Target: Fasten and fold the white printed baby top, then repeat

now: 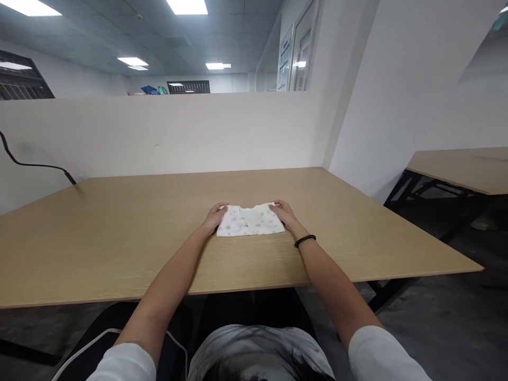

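Observation:
A small white baby shirt (251,221) with a faint scattered print lies folded on the wooden table (130,233). Its upper edge dips at the middle like a neckline, and the lower edge runs nearly straight toward me. At the upper left corner, my left hand (216,216) pinches the fabric, thumb on top and fingers partly hidden behind the edge. My right hand (283,212) grips the opposite upper corner in the same way, with a dark beaded bracelet on that wrist. Between the two hands the cloth is spread out fairly flat.
A low white partition (198,135) stands along the table's far edge. On the left, a black cable (39,165) comes down to the tabletop. Another table (468,166) is at the right, past a wall. A white cord (91,338) crosses near my lap.

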A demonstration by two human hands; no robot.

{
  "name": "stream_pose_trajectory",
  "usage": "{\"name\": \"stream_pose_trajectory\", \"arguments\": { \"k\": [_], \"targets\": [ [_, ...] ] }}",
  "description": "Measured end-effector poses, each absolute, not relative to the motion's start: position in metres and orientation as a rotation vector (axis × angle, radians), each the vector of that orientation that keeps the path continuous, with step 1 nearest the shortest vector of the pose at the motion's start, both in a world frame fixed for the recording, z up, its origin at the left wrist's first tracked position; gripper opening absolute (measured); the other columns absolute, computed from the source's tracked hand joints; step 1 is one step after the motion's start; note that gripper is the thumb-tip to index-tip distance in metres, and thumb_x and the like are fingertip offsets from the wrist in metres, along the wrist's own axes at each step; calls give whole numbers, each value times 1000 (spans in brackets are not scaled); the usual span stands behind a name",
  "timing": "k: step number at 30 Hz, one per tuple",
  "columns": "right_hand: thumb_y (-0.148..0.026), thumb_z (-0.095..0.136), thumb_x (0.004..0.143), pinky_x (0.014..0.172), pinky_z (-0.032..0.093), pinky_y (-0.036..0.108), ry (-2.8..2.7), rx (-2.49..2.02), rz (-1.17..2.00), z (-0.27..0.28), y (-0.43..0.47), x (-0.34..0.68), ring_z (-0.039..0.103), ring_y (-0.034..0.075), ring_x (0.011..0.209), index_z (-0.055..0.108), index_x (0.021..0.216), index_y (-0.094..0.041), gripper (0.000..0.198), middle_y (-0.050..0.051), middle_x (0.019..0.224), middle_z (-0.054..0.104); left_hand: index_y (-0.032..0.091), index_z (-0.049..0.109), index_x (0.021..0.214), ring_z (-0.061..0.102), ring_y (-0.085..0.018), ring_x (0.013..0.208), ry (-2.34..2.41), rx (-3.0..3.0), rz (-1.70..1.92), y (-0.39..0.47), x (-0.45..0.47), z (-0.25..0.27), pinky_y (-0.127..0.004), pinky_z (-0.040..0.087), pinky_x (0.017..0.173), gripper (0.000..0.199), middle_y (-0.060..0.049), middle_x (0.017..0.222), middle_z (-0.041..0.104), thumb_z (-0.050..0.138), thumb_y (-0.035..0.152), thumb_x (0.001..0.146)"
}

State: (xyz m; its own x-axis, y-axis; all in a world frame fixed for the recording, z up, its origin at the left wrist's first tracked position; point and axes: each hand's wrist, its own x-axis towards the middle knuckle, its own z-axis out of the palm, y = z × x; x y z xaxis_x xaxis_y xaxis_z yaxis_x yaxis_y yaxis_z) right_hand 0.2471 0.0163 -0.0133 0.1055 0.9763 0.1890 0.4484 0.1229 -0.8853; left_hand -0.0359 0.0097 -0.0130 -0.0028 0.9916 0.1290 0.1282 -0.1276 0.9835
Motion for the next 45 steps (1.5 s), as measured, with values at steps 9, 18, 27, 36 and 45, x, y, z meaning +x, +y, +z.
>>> {"name": "stream_pose_trajectory", "arguments": {
  "k": [9,18,27,36,45],
  "targets": [
    [-33,61,96,72,57,32,-1394,-1492,862,-15,20,257,65,16,81,62,107,-13,23,5,98,65,12,70,83,64,-22,73,1179,1324,1246,14,-51,-14,-32,50,68,41,-10,78,71,80,44,60],
    [-33,61,96,74,57,34,-1365,-1560,792,-21,25,262,65,17,85,64,105,-12,23,5,101,66,11,73,84,65,-23,72,1190,1271,1263,18,-54,-17,-33,50,67,43,-11,77,72,83,41,55],
    [-34,62,95,79,56,36,-1306,-1605,655,-17,21,257,65,17,87,65,100,-13,22,5,100,67,12,65,104,67,-19,74,1249,1223,1341,22,-54,-19,-31,53,71,37,-10,88,71,77,24,72],
    [-34,58,96,72,54,31,-1232,-1378,910,-1,17,258,63,16,80,62,104,-13,23,6,100,66,13,61,103,62,-17,87,1283,1175,1483,31,-59,-22,-34,52,82,22,-5,101,64,69,24,85],
    [-50,25,104,56,53,20,-1539,-1038,1745,23,-12,261,66,12,61,66,99,-11,57,13,86,74,12,65,99,67,-24,85,712,1270,847,-1,-55,12,-35,53,77,45,-16,99,68,58,54,85]
  ]
}}
